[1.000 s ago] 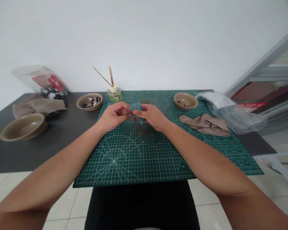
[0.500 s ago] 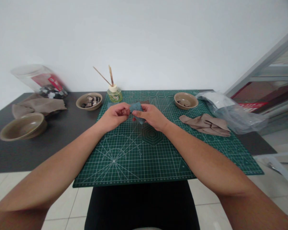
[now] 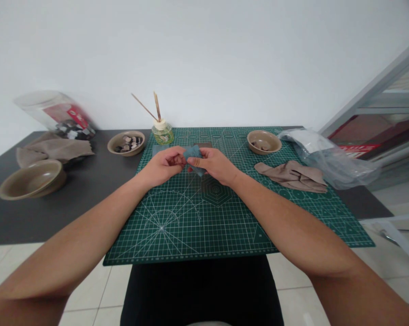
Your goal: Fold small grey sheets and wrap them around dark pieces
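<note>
Head view: my right hand [image 3: 214, 163] pinches blue cloth [image 3: 192, 151], left hand [image 3: 166, 165] curls alongside, hold unclear; slack pinch could drop cloth onto mat [image 3: 187, 203] below.

A plain white wall [image 3: 224, 59] (softly lit) rises behind the dark counter [image 3: 84, 179], with pale tiled floor [image 3: 89, 294] showing beneath it

No text legible anywhere

Beneath the right hand's [image 3: 216, 165] grip: green cutting mat [image 3: 190, 222] on dark tabletop [image 3: 82, 190]. Leftward, on tabletop: near bowl [image 3: 53, 186], farther bowl [image 3: 126, 153], ragged cloth [image 3: 60, 149], clear jar [image 3: 51, 108]. Rightward, on mat: small bowl [image 3: 264, 151], crumpled cloth [image 3: 294, 177]. Beyond, left: reed diffuser [image 3: 162, 133].
</note>
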`<state>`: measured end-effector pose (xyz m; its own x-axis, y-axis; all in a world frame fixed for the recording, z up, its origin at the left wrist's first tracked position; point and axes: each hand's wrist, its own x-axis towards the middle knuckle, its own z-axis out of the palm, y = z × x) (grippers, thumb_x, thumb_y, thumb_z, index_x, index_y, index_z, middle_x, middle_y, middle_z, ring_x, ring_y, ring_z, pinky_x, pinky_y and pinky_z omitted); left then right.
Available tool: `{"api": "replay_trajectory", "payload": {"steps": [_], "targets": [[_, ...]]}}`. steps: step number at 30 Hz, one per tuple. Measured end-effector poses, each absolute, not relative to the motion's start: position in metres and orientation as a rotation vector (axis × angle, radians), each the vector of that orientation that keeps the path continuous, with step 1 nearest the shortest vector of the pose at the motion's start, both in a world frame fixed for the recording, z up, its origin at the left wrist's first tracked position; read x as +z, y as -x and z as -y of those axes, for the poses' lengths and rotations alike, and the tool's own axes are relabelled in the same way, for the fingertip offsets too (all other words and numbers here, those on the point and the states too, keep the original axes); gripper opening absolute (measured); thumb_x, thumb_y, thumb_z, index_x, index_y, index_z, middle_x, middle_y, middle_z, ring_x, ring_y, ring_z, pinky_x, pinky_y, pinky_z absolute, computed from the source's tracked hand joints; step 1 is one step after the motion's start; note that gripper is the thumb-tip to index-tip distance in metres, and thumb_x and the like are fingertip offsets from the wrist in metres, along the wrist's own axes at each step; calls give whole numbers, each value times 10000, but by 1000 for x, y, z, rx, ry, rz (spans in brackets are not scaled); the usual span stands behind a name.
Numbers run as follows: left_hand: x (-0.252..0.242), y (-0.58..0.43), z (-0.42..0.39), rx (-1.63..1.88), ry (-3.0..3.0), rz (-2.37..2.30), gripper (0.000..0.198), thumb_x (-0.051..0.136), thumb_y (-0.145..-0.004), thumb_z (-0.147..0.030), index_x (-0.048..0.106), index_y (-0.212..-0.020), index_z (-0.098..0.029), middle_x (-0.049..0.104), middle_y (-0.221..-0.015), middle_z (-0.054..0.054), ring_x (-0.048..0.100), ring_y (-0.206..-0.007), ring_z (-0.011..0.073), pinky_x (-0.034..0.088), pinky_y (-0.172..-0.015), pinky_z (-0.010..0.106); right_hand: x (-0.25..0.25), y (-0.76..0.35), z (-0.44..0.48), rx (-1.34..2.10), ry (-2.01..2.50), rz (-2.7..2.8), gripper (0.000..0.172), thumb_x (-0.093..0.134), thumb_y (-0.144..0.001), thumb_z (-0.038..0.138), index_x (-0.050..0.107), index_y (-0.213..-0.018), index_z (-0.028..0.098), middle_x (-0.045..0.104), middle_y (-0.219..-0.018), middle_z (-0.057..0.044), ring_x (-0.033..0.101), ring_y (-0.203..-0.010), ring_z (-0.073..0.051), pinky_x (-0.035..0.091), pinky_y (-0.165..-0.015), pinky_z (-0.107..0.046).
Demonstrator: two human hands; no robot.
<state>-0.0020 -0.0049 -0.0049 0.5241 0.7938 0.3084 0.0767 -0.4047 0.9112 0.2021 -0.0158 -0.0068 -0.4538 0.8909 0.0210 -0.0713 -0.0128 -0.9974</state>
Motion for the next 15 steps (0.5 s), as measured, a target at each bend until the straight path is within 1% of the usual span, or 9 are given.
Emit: {"api": "replay_trajectory", "payload": {"steps": [5, 8, 12, 15], "targets": [[-5, 2, 5, 952, -1840, -753, 184, 686, -695, -132, 675, -871, -183, 664, -729, -21, 557, -602, 100, 444, -569, 222, -8, -201, 15, 1572, 878, 1504, 573, 876, -643, 672, 714, -896, 184, 745, -748, -21, 608, -638, -124, 439, -567, -237], [-5, 2, 5, 957, -1841, -745, 180, 688, -700, -127, 679, -870, -184, 683, -745, -15, 579, -613, 102, 457, -577, 222, -8, -201, 15, 1575, 878, 1506, 580, 869, -647, 677, 716, -909, 182, 742, -739, -19, 603, -628, -122, 429, -557, -234], [-5, 2, 6, 932, -1830, -748, 182, 666, -714, -121, 670, -882, -189, 678, -699, -19, 578, -579, 107, 462, -538, 222, -8, -201, 15, 1583, 872, 1496, 581, 875, -632, 679, 712, -882, 181, 734, -728, -13, 597, -622, -118, 429, -557, -233], [-3, 2, 8, 921, -1840, -772, 156, 670, -723, -133, 662, -870, -185, 702, -709, -6, 610, -596, 118, 501, -564, 237, -9, -201, 15, 1580, 868, 1487, 554, 887, -629, 655, 709, -853, 181, 730, -730, -11, 591, -622, -115, 427, -559, -234]]}}
